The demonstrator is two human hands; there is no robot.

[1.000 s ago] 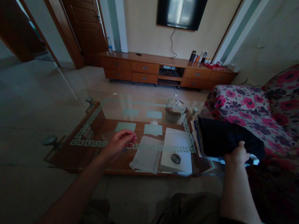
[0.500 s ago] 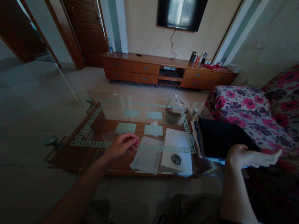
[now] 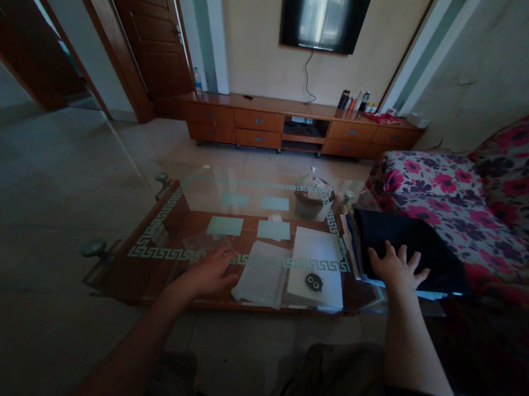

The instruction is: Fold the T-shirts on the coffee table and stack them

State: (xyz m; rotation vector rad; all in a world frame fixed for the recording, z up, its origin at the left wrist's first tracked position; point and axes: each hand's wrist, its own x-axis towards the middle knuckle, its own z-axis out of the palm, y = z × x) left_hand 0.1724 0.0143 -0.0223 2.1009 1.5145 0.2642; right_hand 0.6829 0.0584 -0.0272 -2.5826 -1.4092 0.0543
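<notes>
My right hand (image 3: 397, 267) is spread palm down, fingers apart, on a black folded item (image 3: 390, 236) that looks like cloth or a soft case. Papers or folders (image 3: 352, 246) stick out beneath it at the right end of the glass table (image 3: 163, 198). Over the table's near left part, my left hand (image 3: 214, 274) hovers or rests with its fingers loosely extended, holding nothing visible. To its right lie a pale sheet (image 3: 262, 272) and a white flat box or paper stack (image 3: 306, 249). A small black round item with two light rings (image 3: 314, 281) sits on the stack.
Pale green squares (image 3: 225, 226) mark the glass. A basket with crumpled papers (image 3: 309, 202) shows at the table's far side. The flowered sofa (image 3: 444, 181) borders the right. Beyond stands a low wooden cabinet (image 3: 257, 121) under a wall TV (image 3: 324, 12).
My right hand has turned from palm up, beside the black item, to palm down on top of it, moving left. My left hand has opened from a loose curl and lowered slightly.
</notes>
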